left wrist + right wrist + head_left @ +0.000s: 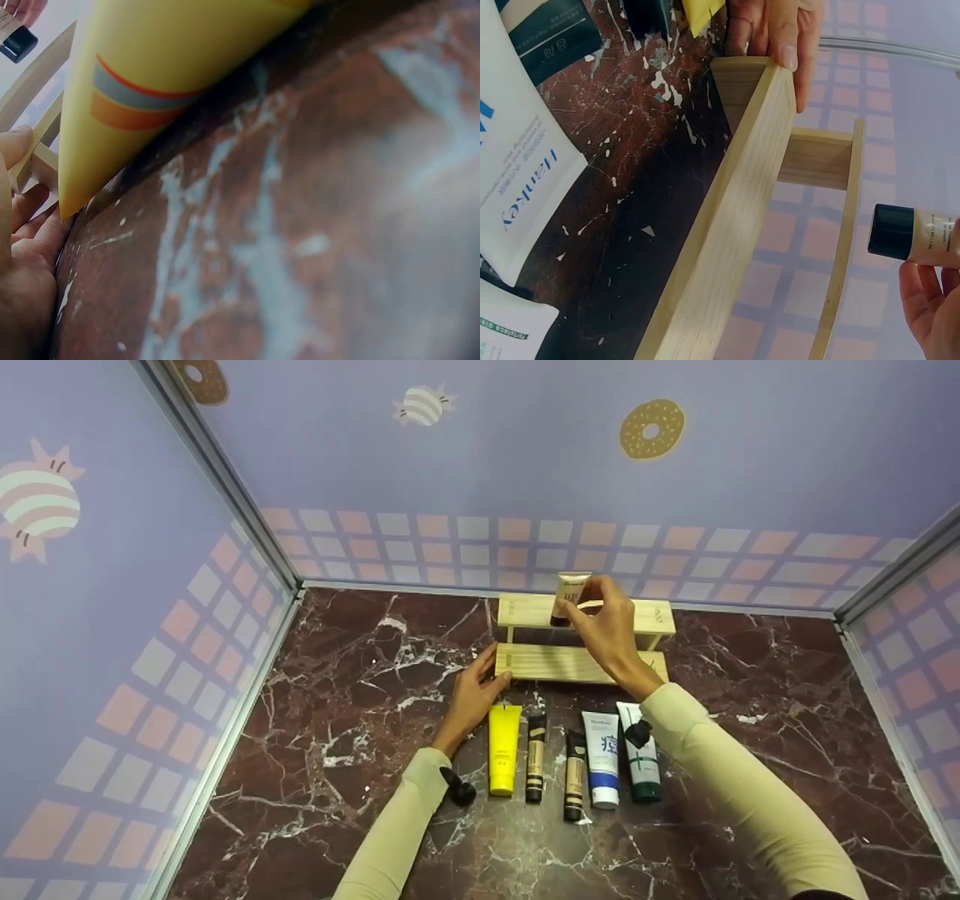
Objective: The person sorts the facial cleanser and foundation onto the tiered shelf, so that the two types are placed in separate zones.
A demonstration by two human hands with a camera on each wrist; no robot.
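Wooden stand (541, 663): two tiers on the worktop (360, 720), close to the patterned wall (517, 457).
Small beige tube (573, 589): cap down, slightly tilted, just above the stand's upper tier (525, 612); the right wrist view shows a gap under its black cap (891, 232).
Right hand (609, 626): its grip is closed on the small beige tube, thumb against fingers.
Left hand (474, 686): its grip is spread, thumb at the front corner and fingers along the stand's left end, touching it.
Tubes in front of the stand: from left, a yellow tube (504, 750), two slim dark tubes (535, 757), a white-and-blue tube (602, 757) and a white-and-green tube (643, 769).
Step in hand: apparently placing the small beige tube on the stand's upper tier while the left hand steadies it.
Next move: likely calls for straightening the tube, lowering its cap flat and releasing gently, lest it topple.
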